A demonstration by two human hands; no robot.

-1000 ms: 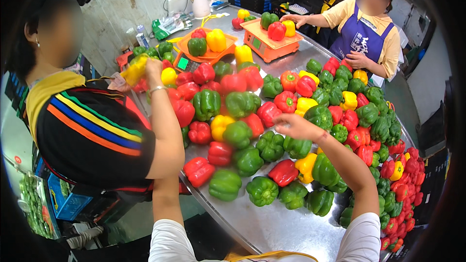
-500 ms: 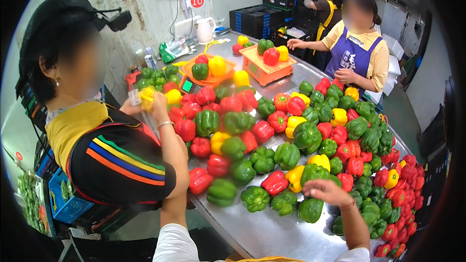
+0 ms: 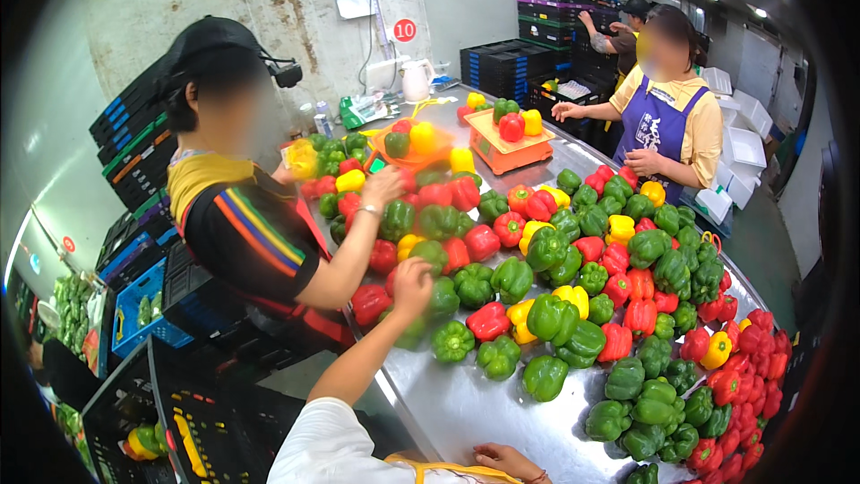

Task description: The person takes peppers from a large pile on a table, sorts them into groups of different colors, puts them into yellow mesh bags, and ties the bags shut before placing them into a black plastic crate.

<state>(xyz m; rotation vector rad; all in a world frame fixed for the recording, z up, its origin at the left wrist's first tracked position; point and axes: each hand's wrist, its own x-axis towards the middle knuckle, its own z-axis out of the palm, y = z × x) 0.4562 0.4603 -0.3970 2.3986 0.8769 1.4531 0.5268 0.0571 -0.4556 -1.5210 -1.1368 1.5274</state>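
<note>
My left hand (image 3: 413,289) hovers over the left side of the heap, by a green bell pepper (image 3: 442,298). Its fingers are loosely bent, and no pepper shows in them. Low in the picture my right hand (image 3: 507,460) is close to my body at the near edge of the metal table (image 3: 448,408), with the fingers loosely extended and nothing seen in them. Beyond it lie a single green bell pepper (image 3: 544,378), a red bell pepper (image 3: 487,322) and a yellow bell pepper (image 3: 521,320). More red, green and yellow peppers cover the table.
At the left a co-worker (image 3: 255,233) reaches one hand over the peppers and holds a bagged yellow pepper (image 3: 302,158). Two orange scales (image 3: 508,154) carry peppers farther back. Another person (image 3: 667,116) stands at the far right side. Black crates (image 3: 215,412) stand lower left.
My left hand has come out from behind the co-worker's arm over the peppers. My right hand has drawn back from the peppers toward my body. The view has turned left.
</note>
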